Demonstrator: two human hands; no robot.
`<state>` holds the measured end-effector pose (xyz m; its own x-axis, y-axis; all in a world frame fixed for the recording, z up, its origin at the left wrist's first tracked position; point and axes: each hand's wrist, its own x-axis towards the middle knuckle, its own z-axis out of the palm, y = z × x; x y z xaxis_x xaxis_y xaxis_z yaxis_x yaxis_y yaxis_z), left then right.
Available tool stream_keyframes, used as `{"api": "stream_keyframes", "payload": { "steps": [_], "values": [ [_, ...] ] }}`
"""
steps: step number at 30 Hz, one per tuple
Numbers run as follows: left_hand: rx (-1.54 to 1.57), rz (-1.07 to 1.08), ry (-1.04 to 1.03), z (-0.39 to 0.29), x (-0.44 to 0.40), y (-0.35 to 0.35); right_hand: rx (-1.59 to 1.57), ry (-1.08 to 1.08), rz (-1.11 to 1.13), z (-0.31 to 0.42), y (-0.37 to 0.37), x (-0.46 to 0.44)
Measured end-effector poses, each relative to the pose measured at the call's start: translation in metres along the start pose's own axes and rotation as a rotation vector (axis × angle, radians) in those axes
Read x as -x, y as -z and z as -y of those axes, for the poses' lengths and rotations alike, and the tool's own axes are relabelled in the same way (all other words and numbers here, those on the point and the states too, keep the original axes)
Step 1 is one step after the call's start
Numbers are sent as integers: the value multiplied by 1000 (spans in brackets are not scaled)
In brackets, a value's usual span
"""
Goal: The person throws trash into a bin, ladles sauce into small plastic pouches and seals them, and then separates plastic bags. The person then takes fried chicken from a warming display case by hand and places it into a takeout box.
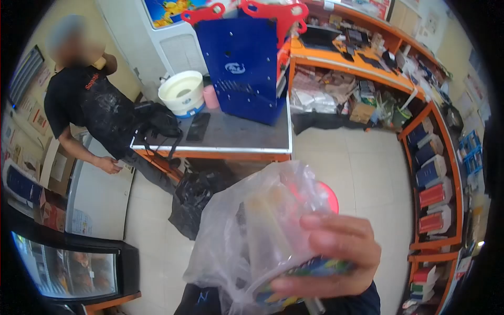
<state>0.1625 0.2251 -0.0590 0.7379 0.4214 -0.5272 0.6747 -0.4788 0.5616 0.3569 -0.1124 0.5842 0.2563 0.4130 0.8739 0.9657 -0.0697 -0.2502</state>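
Observation:
My right hand (341, 252) is closed, its fingers bent round a colourful printed pack (320, 268) with blue, green and yellow on it. A clear plastic bag (220, 241) spreads from the hand to the left. Pale, yellowish contents show blurred through the film, too unclear to name. Whether the pack is inside the bag or against its outside, I cannot tell. My left hand does not show.
A metal-edged table (236, 139) holds a white-and-blue tub (181, 92), a tall blue panelled box (239, 68) and a black bag (157, 121). A person (100, 105) stands left. A black plastic bag (191, 205) and pink round object (329, 197) lie beyond my hand; orange shelves (451, 178) stand right.

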Motion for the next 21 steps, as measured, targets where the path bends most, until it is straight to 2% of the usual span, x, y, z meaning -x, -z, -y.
{"api": "stream_keyframes", "payload": {
  "steps": [4, 6, 7, 11, 14, 16, 19, 21],
  "values": [
    [-131, -2, -46, 30, 11, -4, 154, -371, 49, -25, 10, 35],
    [-151, -7, -77, -34, 21, 33, 233, -528, 92, -50, 11, 60],
    [-126, -148, -83, -40, 13, 34, 255, -597, 122, -64, 13, 75],
    [-61, -511, -26, -141, 3, 80, 466, -892, 165, -103, 15, 144],
    [-155, -625, -85, -200, -5, 118, 564, -1002, 147, -120, 15, 180],
    [-239, -699, -159, -222, -18, 136, 593, -981, 161, -122, 13, 184],
    [-361, -340, -94, -227, -41, 157, 552, -964, 175, -129, 3, 170],
    [-403, -329, -218, -216, -46, 145, 508, -932, 186, -132, -8, 160]
  ]
}}
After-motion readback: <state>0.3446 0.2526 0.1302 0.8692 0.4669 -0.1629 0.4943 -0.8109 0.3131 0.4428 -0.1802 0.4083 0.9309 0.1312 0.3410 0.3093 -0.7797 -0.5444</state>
